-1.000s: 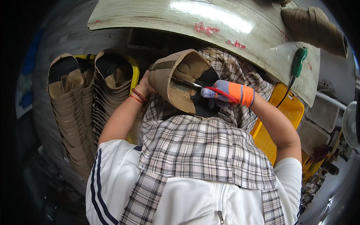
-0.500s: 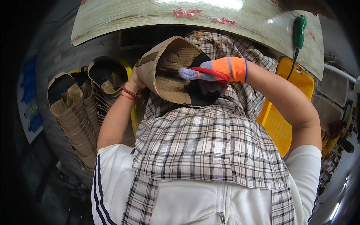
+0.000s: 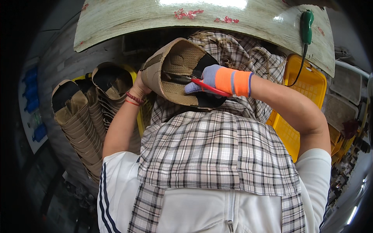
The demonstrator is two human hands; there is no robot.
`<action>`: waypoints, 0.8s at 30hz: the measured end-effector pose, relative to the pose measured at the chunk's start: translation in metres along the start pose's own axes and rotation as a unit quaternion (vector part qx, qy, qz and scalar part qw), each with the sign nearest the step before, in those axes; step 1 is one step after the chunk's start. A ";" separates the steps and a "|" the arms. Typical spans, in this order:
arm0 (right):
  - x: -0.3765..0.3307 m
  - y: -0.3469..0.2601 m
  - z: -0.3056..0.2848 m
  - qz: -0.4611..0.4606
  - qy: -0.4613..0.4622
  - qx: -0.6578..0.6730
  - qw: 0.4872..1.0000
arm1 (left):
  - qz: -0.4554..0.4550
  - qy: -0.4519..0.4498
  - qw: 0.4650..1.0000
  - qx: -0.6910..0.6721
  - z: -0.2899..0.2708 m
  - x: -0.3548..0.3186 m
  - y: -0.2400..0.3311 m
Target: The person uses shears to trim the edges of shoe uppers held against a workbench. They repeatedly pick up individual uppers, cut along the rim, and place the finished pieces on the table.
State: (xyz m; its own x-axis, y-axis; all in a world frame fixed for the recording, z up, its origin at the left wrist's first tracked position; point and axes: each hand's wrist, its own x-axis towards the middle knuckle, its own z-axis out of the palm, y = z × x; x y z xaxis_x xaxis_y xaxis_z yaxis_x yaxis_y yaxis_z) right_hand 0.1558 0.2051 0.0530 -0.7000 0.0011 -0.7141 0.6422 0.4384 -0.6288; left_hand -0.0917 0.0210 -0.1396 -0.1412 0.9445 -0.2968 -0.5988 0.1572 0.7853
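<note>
Tan shell (image 3: 179,66) sits, in the head view, on the person's side of the table (image 3: 155,17), over the plaid apron (image 3: 217,147). Its long axis runs roughly along the table's near edge, with the black-edged mouth turned toward the table's right end.

From the gloved right hand (image 3: 211,75), the shell's hollow lies straight off the fingertips, toward the table's left end. Those fingers are closed round the red-handled tool (image 3: 214,90), whose dark metal part points in through the mouth, nearly in line with the axis. The bare left hand (image 3: 140,85) is against the outer wall, on the side toward the table's left end; its fingers pass out of sight, so how tightly they close cannot be told.

The tool is probably a pair of scissors, but the glove covers its pivot, and its tip fades into shadow. Whether it touches the lining is unclear. Stacked shells (image 3: 79,128) stand below the table's left end, their lower parts partly behind the left arm.
</note>
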 end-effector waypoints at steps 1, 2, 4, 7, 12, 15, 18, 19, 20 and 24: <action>0.000 0.000 -0.001 0.019 -0.005 -0.013 1.000 | -0.079 0.047 0.991 -0.099 0.008 0.004 0.010; -0.003 -0.004 -0.002 0.038 -0.011 -0.026 0.999 | -0.156 0.094 0.963 -0.196 0.014 0.004 0.018; -0.010 -0.009 -0.005 0.056 -0.007 -0.042 0.998 | -0.122 0.018 0.983 -0.137 0.019 -0.001 0.026; -0.016 -0.004 -0.004 0.056 0.002 -0.043 0.997 | 0.006 -0.019 0.982 0.188 0.043 -0.008 0.038; -0.003 0.003 -0.010 0.105 -0.107 0.095 0.984 | -0.052 -0.066 0.993 0.078 0.016 -0.007 0.033; 0.009 0.015 -0.007 0.161 -0.137 0.224 0.951 | -0.101 0.019 0.991 -0.082 0.013 0.001 0.022; -0.002 -0.001 -0.007 0.156 -0.074 0.158 0.972 | -0.080 0.010 0.994 -0.080 0.019 0.002 0.028; -0.012 -0.013 -0.010 0.157 -0.047 0.107 0.981 | -0.098 0.027 0.988 -0.116 0.016 0.003 0.026; -0.016 -0.012 -0.010 0.097 -0.033 0.058 0.993 | -0.116 0.043 0.981 -0.152 0.013 0.005 0.022; -0.025 -0.011 -0.005 0.082 -0.014 -0.025 0.996 | -0.046 -0.031 0.997 -0.046 0.005 -0.001 0.016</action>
State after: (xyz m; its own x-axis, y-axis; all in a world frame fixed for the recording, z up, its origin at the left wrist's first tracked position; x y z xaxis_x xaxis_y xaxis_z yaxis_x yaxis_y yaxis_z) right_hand 0.1645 0.2051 0.0790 -0.5778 0.0516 -0.8145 0.7303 0.4784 -0.4877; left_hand -0.0976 0.0235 -0.1239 -0.0355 0.9439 -0.3283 -0.6775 0.2188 0.7023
